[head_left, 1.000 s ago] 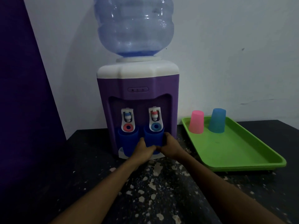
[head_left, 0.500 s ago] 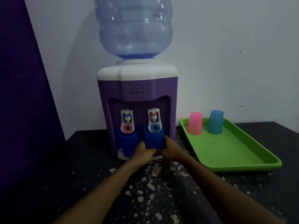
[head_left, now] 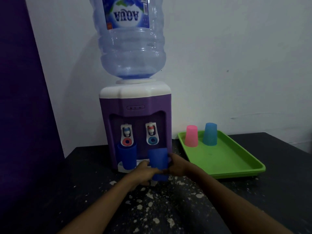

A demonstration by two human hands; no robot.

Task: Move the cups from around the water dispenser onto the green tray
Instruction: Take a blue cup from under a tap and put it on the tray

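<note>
Cup transfer is the step in hand: the dark blue cup (head_left: 158,162) is clasped between the left hand (head_left: 145,173) and the right hand (head_left: 177,166), both closed around its sides, and it is held upright just in front of the right tap (head_left: 152,135) of the water dispenser (head_left: 135,107), seemingly clear of the drip ledge. A level carry is advised, since whether water is inside cannot be told. The cup is best swung rightward over the near rim of the green tray (head_left: 236,173) and set down on its bare middle, apart from the pink cup (head_left: 191,136) and the light blue cup (head_left: 210,134) standing inverted at the far end. A second dark blue cup (head_left: 127,157) is left under the left tap (head_left: 127,137), so contact with it should be avoided.
</note>
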